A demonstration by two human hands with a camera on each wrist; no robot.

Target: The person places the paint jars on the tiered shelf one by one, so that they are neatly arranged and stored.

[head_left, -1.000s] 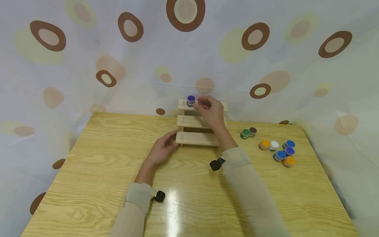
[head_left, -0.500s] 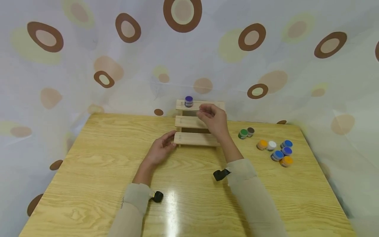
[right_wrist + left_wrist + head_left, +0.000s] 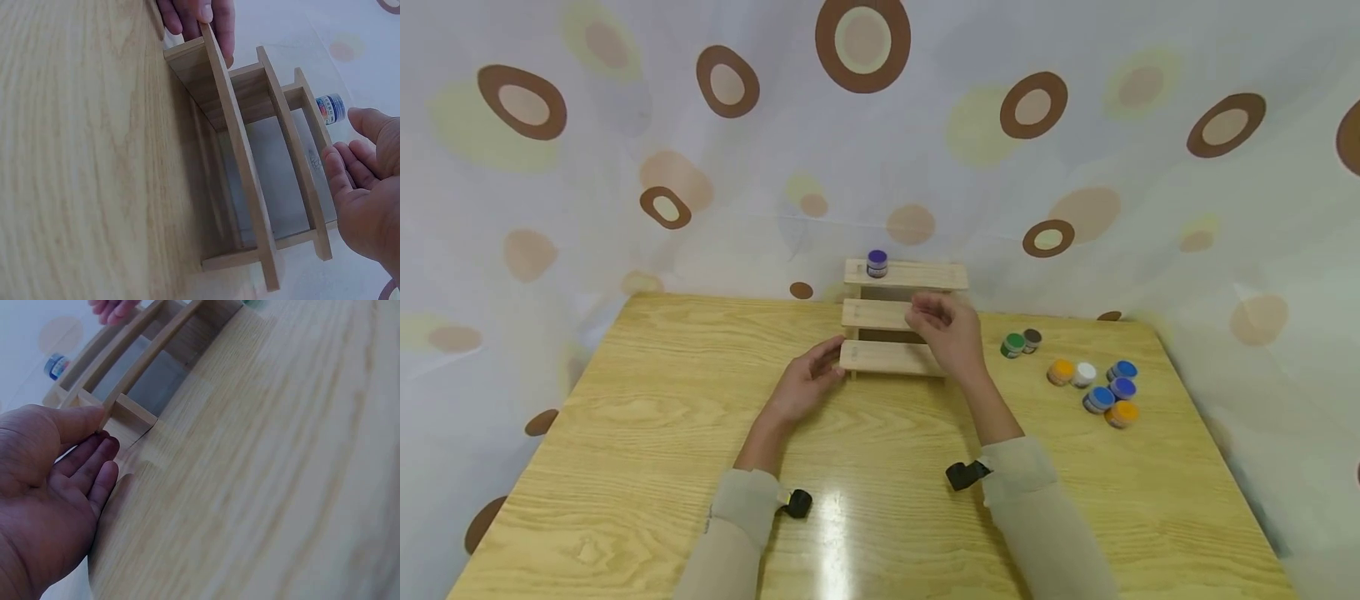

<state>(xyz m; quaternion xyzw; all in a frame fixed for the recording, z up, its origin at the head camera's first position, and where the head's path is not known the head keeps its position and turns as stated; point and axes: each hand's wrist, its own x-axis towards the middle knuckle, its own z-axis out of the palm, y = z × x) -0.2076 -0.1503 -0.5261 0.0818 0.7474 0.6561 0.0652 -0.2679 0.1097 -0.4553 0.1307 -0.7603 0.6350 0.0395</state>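
A small three-step wooden display rack [image 3: 895, 358] stands at the back of the table. On the left part of its top step sits a paint jar with a purple lid [image 3: 877, 263]. My left hand [image 3: 806, 385] holds the left end of the bottom step; in the left wrist view the thumb [image 3: 81, 422] lies against the step's end, with the fingers curled beneath. In front of the rack's right half hovers my right hand [image 3: 950, 335], holding nothing. Its fingers [image 3: 356, 165] are loosely bent, apart from the jar in the right wrist view.
Right of the rack stand a green-lidded jar [image 3: 1012, 345] and a dark-lidded jar [image 3: 1032, 340]. Farther right is a loose group of several jars, among them a white one [image 3: 1084, 374] and an orange one [image 3: 1122, 414]. A patterned cloth [image 3: 760, 167] hangs behind the table.
My right hand has drawn back from beside the purple-lidded jar, down and to the right. The jar stays on the top step, and my left hand keeps its place at the rack.
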